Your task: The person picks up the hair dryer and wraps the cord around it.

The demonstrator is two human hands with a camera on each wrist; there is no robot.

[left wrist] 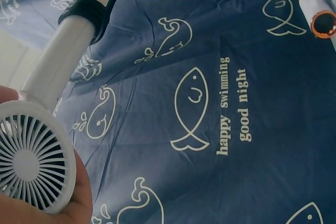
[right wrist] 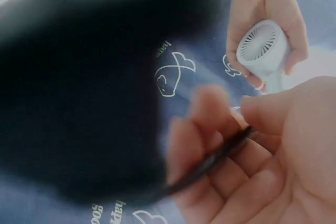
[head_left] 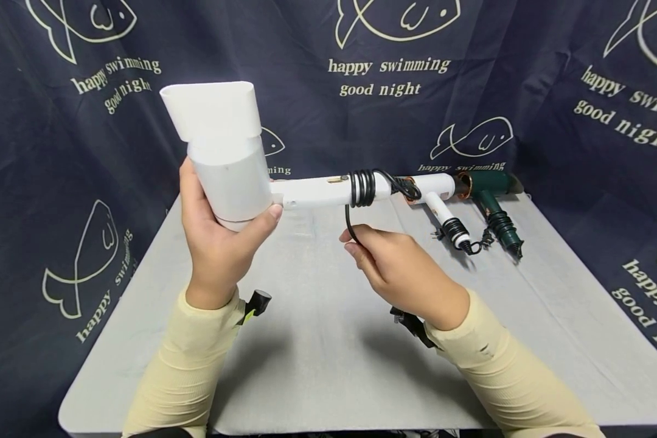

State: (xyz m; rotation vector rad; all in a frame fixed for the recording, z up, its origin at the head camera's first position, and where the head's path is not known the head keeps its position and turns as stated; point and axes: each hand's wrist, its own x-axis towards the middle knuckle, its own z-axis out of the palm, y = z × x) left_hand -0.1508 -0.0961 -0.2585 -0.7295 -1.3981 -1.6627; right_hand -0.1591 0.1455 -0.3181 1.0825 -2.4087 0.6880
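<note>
My left hand (head_left: 217,252) grips a white hair dryer (head_left: 231,182) round its barrel, holding it above the table. A wide flat nozzle (head_left: 213,112) tops the barrel. The handle (head_left: 314,193) points right, and several turns of black cord (head_left: 363,187) circle it near its end. With thumb and fingers my right hand (head_left: 407,271) pinches a length of this cord, just below the handle. Seen from the left wrist, the round slotted rear grille (left wrist: 26,165) faces the camera. In the right wrist view the cord (right wrist: 210,161) runs across the curled fingers; a dark blur hides much there.
At the table's right back lie a white hair dryer with copper trim (head_left: 440,184) and a dark green one (head_left: 490,182), both with cords wound round their handles. The pale table (head_left: 317,365) is enclosed by navy fish-print curtains (head_left: 306,73).
</note>
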